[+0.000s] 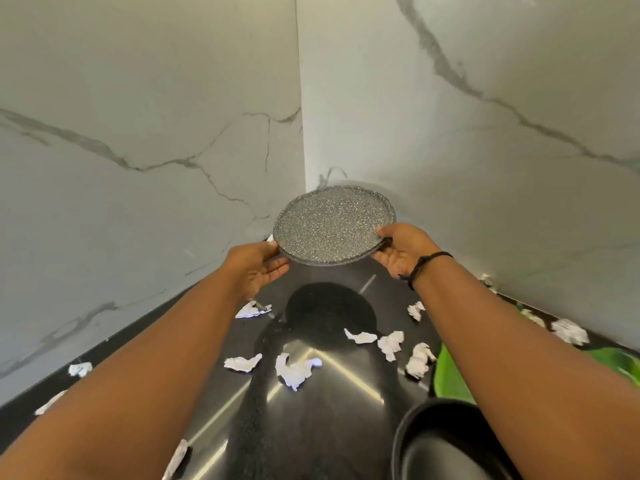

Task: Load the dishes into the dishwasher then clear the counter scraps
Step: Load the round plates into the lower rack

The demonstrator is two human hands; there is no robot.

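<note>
A round grey speckled plate (330,225) is lifted above the black counter (329,427), near the corner of the marble walls. My left hand (258,268) holds its left rim, thumb on top and fingers underneath. My right hand (401,249) grips the right rim the same way. The plate's dark shadow lies on the counter below. Several crumpled white paper scraps (294,370) are scattered over the counter, some near the left wall (80,368) and some by the right wall (569,330).
A black bowl (446,441) sits at the near right, under my right forearm. A green dish (453,379) lies just beyond it. White marble walls close the counter on the left and right, meeting in a corner behind the plate.
</note>
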